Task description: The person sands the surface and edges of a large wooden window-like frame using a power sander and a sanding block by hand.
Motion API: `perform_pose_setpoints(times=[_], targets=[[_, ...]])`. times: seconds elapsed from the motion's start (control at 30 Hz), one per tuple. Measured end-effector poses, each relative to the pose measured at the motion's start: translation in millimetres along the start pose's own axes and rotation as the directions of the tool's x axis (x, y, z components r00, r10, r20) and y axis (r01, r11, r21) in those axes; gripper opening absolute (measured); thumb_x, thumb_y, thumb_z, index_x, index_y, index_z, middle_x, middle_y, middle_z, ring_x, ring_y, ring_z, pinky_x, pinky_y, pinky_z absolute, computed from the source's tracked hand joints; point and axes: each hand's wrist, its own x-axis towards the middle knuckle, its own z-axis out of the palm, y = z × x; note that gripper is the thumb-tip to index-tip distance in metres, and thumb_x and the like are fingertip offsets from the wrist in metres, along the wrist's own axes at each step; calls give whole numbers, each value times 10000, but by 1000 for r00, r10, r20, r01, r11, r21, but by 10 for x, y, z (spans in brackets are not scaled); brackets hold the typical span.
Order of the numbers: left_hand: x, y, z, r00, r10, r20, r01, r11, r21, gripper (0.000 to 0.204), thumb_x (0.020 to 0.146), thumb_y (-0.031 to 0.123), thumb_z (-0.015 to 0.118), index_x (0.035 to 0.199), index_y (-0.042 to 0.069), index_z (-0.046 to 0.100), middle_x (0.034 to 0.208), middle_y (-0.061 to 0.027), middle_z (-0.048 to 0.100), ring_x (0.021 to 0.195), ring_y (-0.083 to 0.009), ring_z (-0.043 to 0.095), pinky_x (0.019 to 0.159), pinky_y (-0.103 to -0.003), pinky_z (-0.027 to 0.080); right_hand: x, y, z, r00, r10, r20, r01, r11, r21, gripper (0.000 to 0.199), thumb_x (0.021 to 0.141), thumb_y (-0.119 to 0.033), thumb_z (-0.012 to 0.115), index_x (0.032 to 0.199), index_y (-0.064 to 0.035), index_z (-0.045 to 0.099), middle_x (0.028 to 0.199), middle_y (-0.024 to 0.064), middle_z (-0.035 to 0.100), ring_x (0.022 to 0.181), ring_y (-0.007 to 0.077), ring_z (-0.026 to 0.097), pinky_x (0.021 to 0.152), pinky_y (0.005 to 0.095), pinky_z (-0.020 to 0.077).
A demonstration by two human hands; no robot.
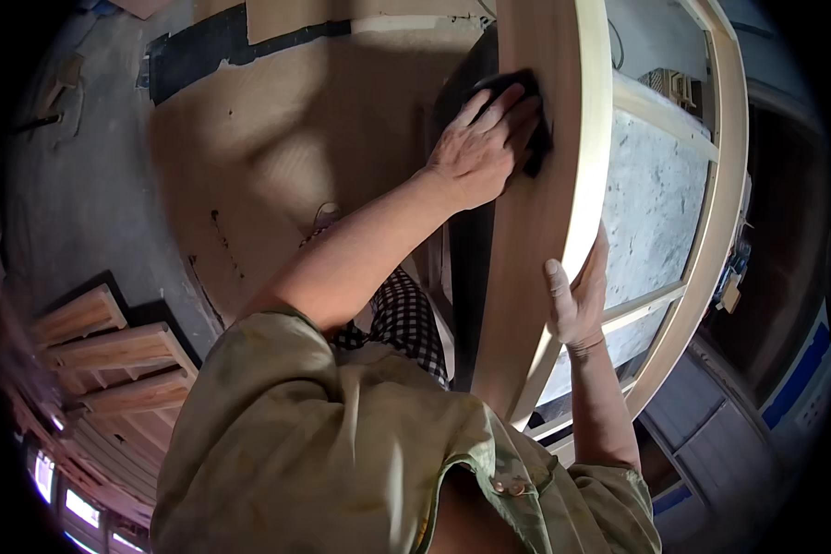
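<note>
A long pale wooden board point(540, 240) runs from the top of the view down past my chest, as one side of a wooden frame. My left hand point(478, 152) presses a dark, flat pad or cloth point(537, 152) onto the board's face, fingers curled over it; its exact kind cannot be made out. Lower down, my right hand point(577, 300) grips the board's lit right edge, thumb in front and fingers partly hidden behind.
Right of the board, the frame's curved outer rail point(731, 120) and crossbars point(646, 305) surround open gaps. Brown sheeting point(249, 157) covers the floor at left, with a dark strip point(198, 65) across its far side. Several slatted wooden pieces point(120, 355) lie at lower left.
</note>
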Motion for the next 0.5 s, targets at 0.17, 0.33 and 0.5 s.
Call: perform_pose_setpoints(times=[0.17, 0.33, 0.5], targets=[[-565, 651, 233, 980, -201, 8, 197, 953, -229, 413, 812, 152, 586, 1195, -3, 578, 1389, -104, 438, 1346, -298, 332, 1104, -413, 301, -91, 91, -53, 998, -37, -42, 29, 982, -188, 740, 897, -254, 580, 1388, 120, 172, 1219, 289, 522, 1139, 322, 534, 981, 374, 398], [66, 61, 348, 965, -260, -34, 261, 963, 59, 451, 767, 67, 606, 1213, 22, 558, 1423, -93, 393, 1327, -269, 365, 1071, -399, 357, -67, 141, -15, 988, -141, -55, 120, 951, -285, 686, 909, -264, 569, 1357, 119, 217, 1169, 287, 550, 1046, 309, 585, 920, 380, 444], [-82, 59, 522, 892, -440, -106, 431, 897, -98, 478, 805, 30, 504, 1282, 63, 510, 1425, -72, 403, 1361, -292, 304, 1076, -407, 350, -51, 13, 63, 996, -88, -23, 83, 985, -154, 653, 912, -239, 579, 1359, 98, 241, 1156, 271, 562, 1053, 297, 582, 922, 371, 445]])
